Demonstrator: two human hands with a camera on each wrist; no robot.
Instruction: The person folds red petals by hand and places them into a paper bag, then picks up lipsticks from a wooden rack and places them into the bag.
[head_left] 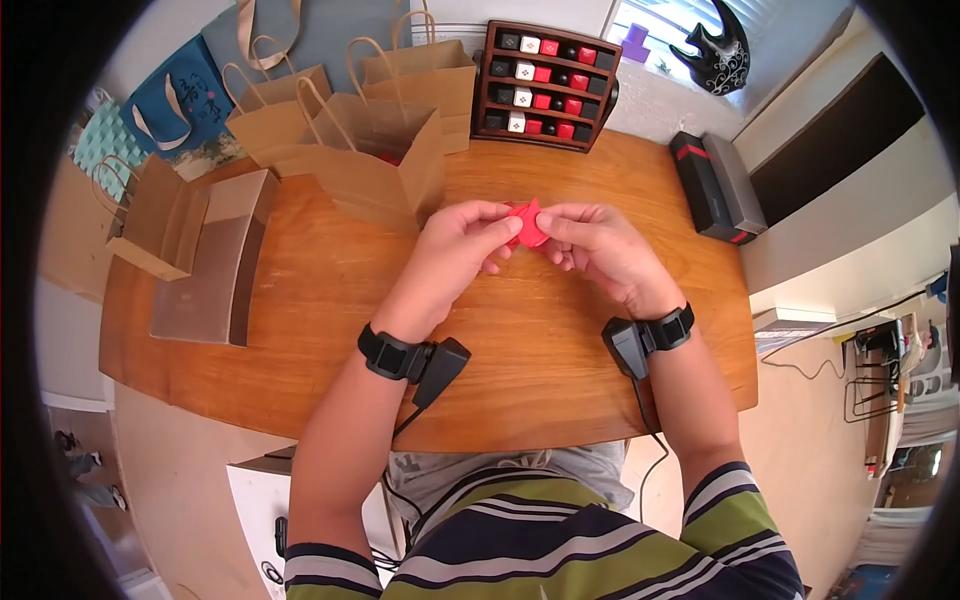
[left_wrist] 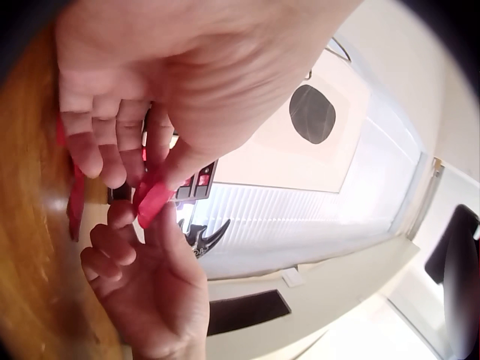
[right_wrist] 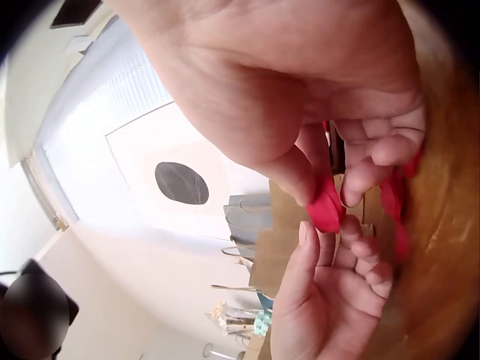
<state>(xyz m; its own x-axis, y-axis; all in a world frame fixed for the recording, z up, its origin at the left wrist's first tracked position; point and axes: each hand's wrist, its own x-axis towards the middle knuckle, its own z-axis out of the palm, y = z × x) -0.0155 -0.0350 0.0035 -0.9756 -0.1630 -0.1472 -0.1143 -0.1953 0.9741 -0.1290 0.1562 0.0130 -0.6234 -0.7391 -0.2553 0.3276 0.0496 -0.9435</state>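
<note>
Between both hands, above the wooden table (head_left: 480, 370), is a small red ribbon-like piece (head_left: 531, 230), folded and coming to a point at its top. My left hand (head_left: 462, 243) pinches its left side between thumb and fingers. From the other side my right hand (head_left: 607, 248) pinches it too, thumb on the near face. Both wrist views show the red folds squeezed at the fingertips, with the other fingers loosely bent. Beyond the hands, more red strips (left_wrist: 76, 202) show low against the tabletop in the wrist views. Part of the piece is hidden behind the fingers.
Brown paper bags (head_left: 385, 160) stand at the back left, beside a flat brown box (head_left: 205, 275). A dark wooden rack (head_left: 545, 85) with red, white and black cubes stands at the back. Black and grey long boxes (head_left: 715, 185) lie at the right edge.
</note>
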